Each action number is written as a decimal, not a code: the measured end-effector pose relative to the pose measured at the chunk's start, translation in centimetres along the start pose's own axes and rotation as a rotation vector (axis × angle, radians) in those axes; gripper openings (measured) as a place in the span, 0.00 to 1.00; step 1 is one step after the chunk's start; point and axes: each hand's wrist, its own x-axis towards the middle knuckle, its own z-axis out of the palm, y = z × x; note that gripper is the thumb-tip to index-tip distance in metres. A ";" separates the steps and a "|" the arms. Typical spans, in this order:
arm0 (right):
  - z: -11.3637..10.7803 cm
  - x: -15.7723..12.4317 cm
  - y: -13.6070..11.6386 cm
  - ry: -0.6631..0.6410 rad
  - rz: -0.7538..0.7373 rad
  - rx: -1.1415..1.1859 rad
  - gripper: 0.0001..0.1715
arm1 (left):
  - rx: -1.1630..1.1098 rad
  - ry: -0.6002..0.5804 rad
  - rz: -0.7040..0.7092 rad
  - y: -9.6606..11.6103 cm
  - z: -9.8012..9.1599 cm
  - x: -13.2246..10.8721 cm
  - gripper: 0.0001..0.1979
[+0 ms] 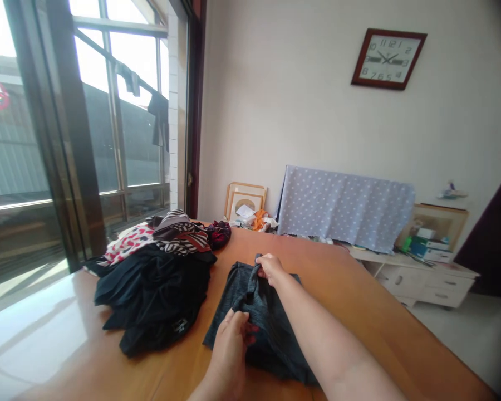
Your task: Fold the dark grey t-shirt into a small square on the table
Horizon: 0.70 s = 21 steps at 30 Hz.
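A dark grey heathered garment (pixel 237 303) lies partly folded on the orange wooden table (pixel 359 301). My right hand (pixel 270 268) pinches a raised fold at the garment's far edge. My left hand (pixel 230 341) grips the cloth at its near side, fingers closed on the fabric. Both forearms reach in from the bottom of the view, and the right one covers part of the garment.
A heap of clothes (pixel 158 284), mostly black with striped and red-patterned pieces on top, sits left of the garment. Behind the table stand a polka-dot covered object (pixel 346 206), picture frames (pixel 245 200) and a white drawer unit (pixel 426 278). Large windows (pixel 87 111) fill the left.
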 end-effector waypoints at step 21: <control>5.4 -1.1 0.6 -0.044 -0.073 -0.246 0.13 | 0.289 0.029 -0.158 3.1 -3.4 -0.6 0.18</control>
